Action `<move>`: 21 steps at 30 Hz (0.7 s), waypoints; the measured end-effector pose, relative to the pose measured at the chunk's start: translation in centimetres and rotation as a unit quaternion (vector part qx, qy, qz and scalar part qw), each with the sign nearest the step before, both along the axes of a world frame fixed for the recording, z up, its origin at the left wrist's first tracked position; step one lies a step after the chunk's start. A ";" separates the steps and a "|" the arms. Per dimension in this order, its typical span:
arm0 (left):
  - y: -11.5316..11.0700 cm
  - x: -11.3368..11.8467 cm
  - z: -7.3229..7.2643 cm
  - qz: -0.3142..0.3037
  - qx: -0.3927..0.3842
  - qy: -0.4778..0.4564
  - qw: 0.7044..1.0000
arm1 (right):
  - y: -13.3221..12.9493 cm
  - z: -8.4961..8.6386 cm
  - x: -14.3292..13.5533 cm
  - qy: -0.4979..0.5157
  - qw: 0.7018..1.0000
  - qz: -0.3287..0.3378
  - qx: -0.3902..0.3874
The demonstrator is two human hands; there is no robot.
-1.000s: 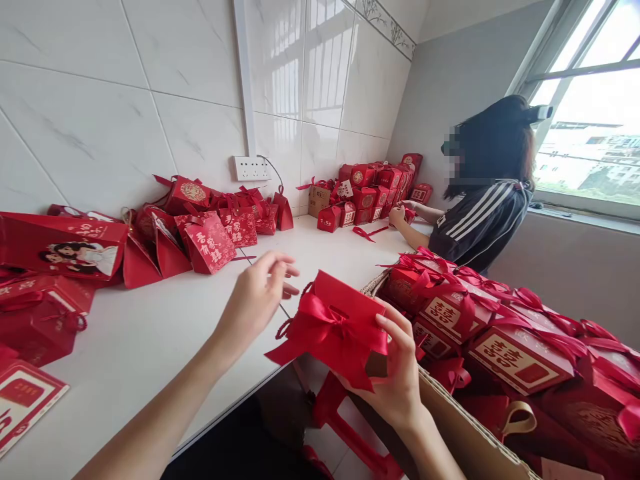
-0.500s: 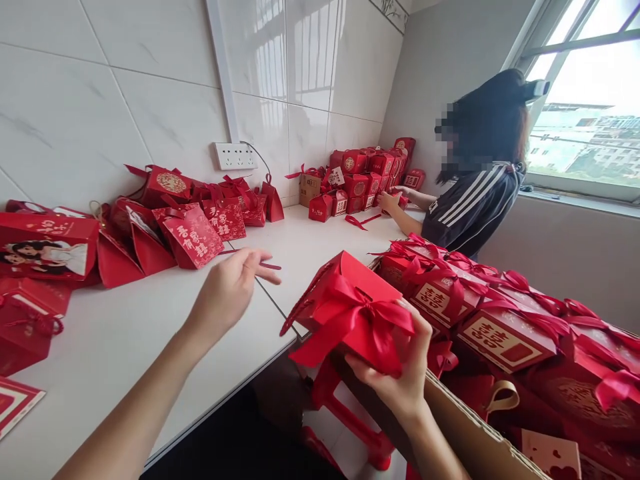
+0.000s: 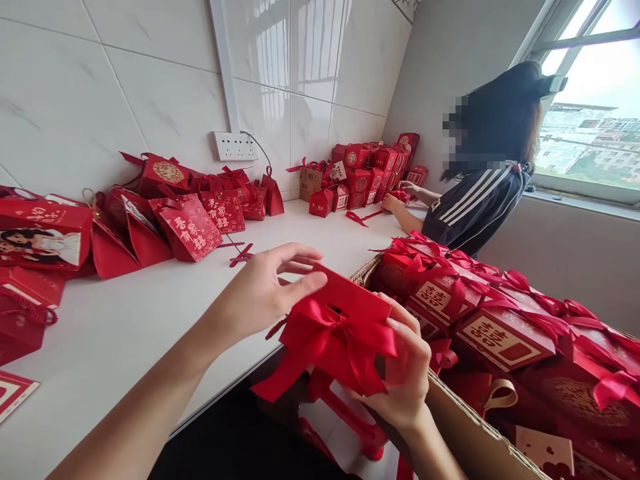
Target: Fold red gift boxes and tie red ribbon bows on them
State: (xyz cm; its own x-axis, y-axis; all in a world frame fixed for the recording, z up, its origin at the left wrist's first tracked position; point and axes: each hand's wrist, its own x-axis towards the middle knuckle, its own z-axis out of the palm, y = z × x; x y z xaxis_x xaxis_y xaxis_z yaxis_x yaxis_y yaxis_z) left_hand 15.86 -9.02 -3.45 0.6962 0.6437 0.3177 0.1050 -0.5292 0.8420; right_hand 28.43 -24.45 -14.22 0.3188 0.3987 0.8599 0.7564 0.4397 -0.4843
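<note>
My right hand [image 3: 407, 373] is wrapped around a red gift box [image 3: 357, 300] from the right and below, with the box tilted above the table's front edge. A shiny red ribbon bow [image 3: 334, 325] is tied on its front, its tails hanging down. My left hand [image 3: 280, 283] is at the upper left corner of the same box, thumb on the near side and fingers behind. A twisted red cord [image 3: 276, 327] shows at the box's left side. Thin dark red strips [image 3: 243, 255] lie crossed on the table behind my left hand.
A cardboard carton [image 3: 480, 427] full of bow-tied red boxes stands at my right. More red gift boxes [image 3: 185, 227] line the white table [image 3: 125, 327] along the wall. A co-worker [image 3: 485, 193] handles a red item by stacked boxes [image 3: 357, 180]. A red stool [image 3: 350, 413] is below.
My left hand has moved right from over the table to the box's corner. The box has turned and shifted slightly left. A dark strip near my left fingers now lies crossed on the table.
</note>
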 end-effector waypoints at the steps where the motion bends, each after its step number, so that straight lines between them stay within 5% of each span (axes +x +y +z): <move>1: 0.7 -0.1 -0.2 0.033 -0.002 -0.012 0.999 | -0.1 -0.1 0.0 0.011 1.000 -0.002 0.008; 5: 3.7 -0.5 -1.9 0.138 -0.035 -0.070 0.987 | -0.7 -0.6 0.6 0.167 0.986 0.002 0.001; 11: 4.4 0.3 -5.8 0.092 -0.004 0.077 0.993 | -1.2 0.0 1.9 0.481 0.839 0.212 -0.142; 17: 2.8 1.2 -6.5 0.041 -0.011 0.128 0.991 | -1.1 1.4 1.4 0.516 0.789 0.285 -0.175; 19: 2.6 1.2 -6.1 0.038 -0.025 0.118 0.992 | -1.2 1.2 1.0 0.515 0.805 0.239 -0.172; 21: 2.4 1.0 -5.6 0.049 -0.047 0.066 0.996 | -1.6 0.8 0.8 0.437 0.882 0.118 -0.132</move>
